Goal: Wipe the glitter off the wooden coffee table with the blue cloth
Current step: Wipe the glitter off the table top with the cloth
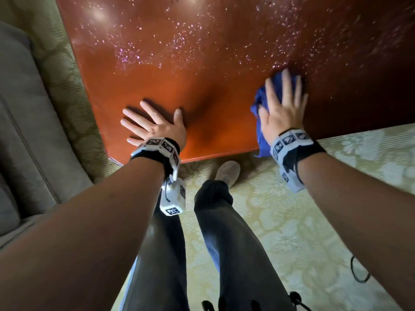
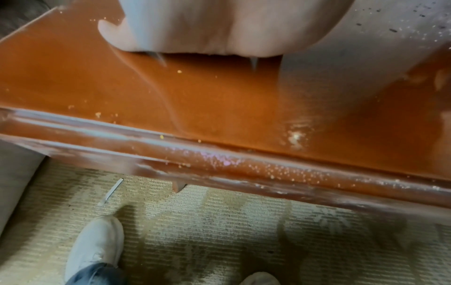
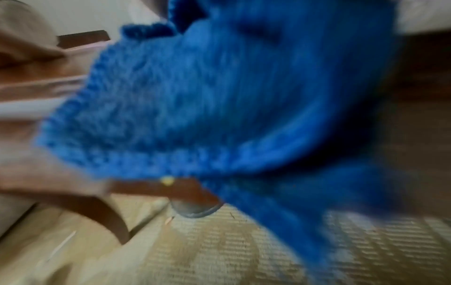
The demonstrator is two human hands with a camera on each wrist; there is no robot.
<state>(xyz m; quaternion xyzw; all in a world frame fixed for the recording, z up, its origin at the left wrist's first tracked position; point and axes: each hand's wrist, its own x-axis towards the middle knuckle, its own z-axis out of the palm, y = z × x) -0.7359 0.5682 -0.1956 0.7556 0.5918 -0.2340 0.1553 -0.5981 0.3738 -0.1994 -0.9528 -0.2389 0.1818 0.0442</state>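
The reddish-brown wooden coffee table [image 1: 202, 108] fills the upper head view, with pink glitter [image 1: 179, 41] strewn over its far half. My right hand [image 1: 283, 102] lies flat with straight fingers on the bunched blue cloth [image 1: 261, 135], pressing it to the table near the front edge; a corner of the cloth hangs over that edge. The cloth [image 3: 219, 96] fills the blurred right wrist view. My left hand [image 1: 152, 124] rests flat, fingers spread, on the bare near-left part of the table. A few specks of glitter cling to the table's front moulding [image 2: 280, 171].
A grey sofa [image 1: 24, 131] stands close along the table's left side. Patterned beige carpet [image 1: 292, 221] lies in front, where my legs and a light shoe [image 1: 228, 172] stand. A black cable [image 1: 359, 272] curls on the carpet at the right.
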